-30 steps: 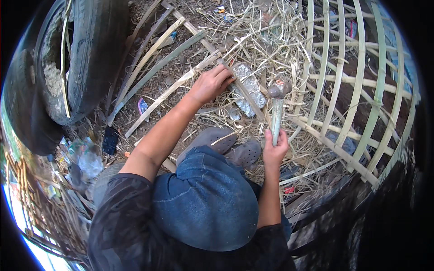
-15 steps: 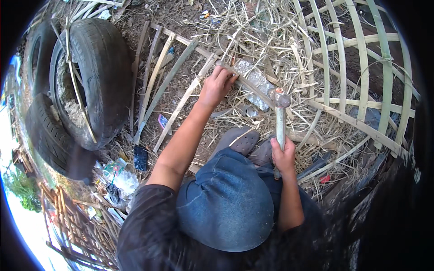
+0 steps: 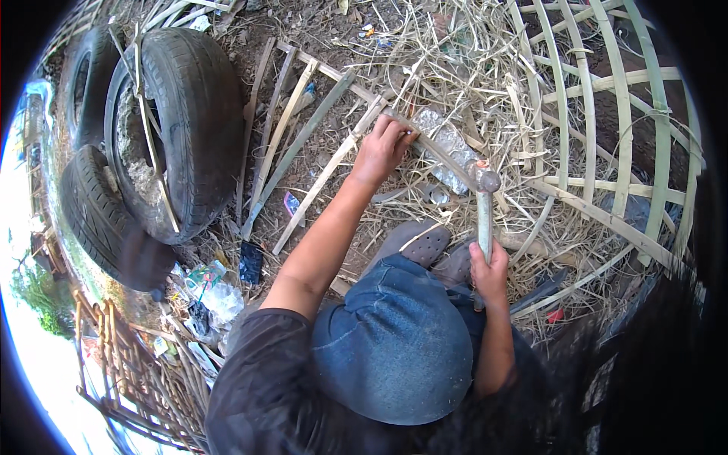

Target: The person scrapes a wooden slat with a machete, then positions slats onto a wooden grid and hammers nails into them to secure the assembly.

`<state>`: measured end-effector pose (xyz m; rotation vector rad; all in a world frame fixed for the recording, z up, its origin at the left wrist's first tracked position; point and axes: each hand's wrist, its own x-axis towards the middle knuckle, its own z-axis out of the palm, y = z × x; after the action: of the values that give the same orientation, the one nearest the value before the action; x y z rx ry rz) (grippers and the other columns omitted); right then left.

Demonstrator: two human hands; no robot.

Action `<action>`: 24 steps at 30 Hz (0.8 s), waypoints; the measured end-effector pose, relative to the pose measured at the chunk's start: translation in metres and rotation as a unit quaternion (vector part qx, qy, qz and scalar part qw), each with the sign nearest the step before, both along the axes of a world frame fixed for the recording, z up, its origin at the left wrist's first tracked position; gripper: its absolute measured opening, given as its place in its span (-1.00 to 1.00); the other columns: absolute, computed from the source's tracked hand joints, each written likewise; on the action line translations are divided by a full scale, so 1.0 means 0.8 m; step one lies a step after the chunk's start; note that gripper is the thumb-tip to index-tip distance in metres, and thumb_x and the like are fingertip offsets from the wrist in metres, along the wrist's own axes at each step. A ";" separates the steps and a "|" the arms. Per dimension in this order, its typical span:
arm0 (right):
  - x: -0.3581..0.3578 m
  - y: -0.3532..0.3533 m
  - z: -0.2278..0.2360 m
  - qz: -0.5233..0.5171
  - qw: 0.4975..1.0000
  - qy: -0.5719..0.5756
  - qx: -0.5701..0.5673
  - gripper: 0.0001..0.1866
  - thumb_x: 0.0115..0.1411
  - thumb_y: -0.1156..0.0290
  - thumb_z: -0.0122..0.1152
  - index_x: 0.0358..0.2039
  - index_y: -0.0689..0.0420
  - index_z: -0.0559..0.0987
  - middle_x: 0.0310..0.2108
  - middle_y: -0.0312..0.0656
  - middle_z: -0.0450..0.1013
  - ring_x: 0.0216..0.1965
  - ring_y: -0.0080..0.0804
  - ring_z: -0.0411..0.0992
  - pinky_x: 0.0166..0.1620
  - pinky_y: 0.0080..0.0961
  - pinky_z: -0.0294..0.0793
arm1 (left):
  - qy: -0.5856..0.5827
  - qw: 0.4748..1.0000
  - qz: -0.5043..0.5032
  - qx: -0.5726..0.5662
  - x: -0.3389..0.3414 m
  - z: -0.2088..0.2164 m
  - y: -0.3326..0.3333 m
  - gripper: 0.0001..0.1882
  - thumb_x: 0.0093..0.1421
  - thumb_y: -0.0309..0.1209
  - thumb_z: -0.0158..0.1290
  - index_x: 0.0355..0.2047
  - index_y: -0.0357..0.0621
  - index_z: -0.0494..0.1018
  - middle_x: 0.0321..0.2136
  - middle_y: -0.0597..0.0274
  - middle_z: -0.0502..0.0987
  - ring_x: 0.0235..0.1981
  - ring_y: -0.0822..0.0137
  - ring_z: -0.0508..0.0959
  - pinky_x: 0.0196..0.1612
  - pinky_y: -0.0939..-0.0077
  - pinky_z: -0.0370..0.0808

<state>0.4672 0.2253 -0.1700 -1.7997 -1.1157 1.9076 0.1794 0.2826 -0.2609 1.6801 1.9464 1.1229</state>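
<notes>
My left hand [image 3: 381,153] is closed in a pinch over a long wooden slat [image 3: 447,161]. A tiny bright speck shows at its fingertips, too small to name. My right hand [image 3: 490,271] grips a hammer [image 3: 484,220] by its pale handle, with the head up at the slat's near right end. Several bamboo strips [image 3: 306,150] run from the slat toward me on the left, spaced like the bars of a frame. Just beyond the slat lies a flattened, crumpled silvery piece [image 3: 446,144], partly hidden by it.
Old tyres [image 3: 199,136] stand at the left. A woven bamboo lattice [image 3: 623,114] rises at the right. Loose bamboo shavings [image 3: 485,83] cover the ground ahead. Plastic litter [image 3: 220,299] lies near my left elbow, beside a pile of sticks [image 3: 129,371]. My clogs [image 3: 425,244] are below the slat.
The whole view has shifted a little, so everything appears farther right. Both hands keep nearly the same places against the slat, the left pinched and the right around the hammer.
</notes>
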 end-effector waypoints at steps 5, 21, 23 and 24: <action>0.006 0.002 -0.005 0.010 1.000 -0.017 0.001 -0.78 0.17 0.30 0.19 -0.44 0.18 0.45 -0.70 -0.43 0.25 -0.69 -0.71 0.18 -0.61 -0.64 0.14 | 0.004 1.000 0.006 0.004 0.003 0.002 0.000 -0.81 0.04 -0.47 0.23 -0.36 -0.16 0.45 -0.41 0.16 0.41 -0.52 0.18 0.51 -0.51 0.33 0.47; -0.012 0.018 0.004 0.027 1.000 0.011 -0.005 -0.79 0.20 0.31 0.15 -0.42 0.19 0.43 -0.69 -0.44 0.25 -0.69 -0.73 0.18 -0.62 -0.67 0.12 | 0.025 0.999 -0.017 0.019 -0.005 0.000 0.001 -0.83 0.05 -0.46 0.22 -0.39 -0.17 0.43 -0.44 0.14 0.42 -0.55 0.13 0.53 -0.53 0.30 0.48; -0.014 0.017 0.006 0.036 0.999 -0.003 -0.004 -0.79 0.20 0.32 0.15 -0.43 0.20 0.43 -0.69 -0.43 0.26 -0.69 -0.72 0.19 -0.62 -0.66 0.13 | 0.026 0.999 -0.014 0.025 -0.005 0.001 0.001 -0.83 0.06 -0.45 0.21 -0.39 -0.17 0.43 -0.44 0.15 0.43 -0.57 0.12 0.53 -0.55 0.29 0.48; -0.014 0.017 0.006 0.038 0.999 -0.003 -0.004 -0.79 0.20 0.32 0.15 -0.43 0.20 0.43 -0.69 -0.43 0.26 -0.69 -0.72 0.19 -0.62 -0.66 0.13 | 0.031 0.999 -0.014 0.022 -0.006 0.002 0.001 -0.83 0.06 -0.45 0.21 -0.40 -0.16 0.42 -0.44 0.15 0.42 -0.57 0.12 0.53 -0.55 0.29 0.48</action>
<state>0.4562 0.2385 -0.1654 -1.7932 -1.1959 1.9527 0.1748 0.2831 -0.2593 1.7786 1.9430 1.1240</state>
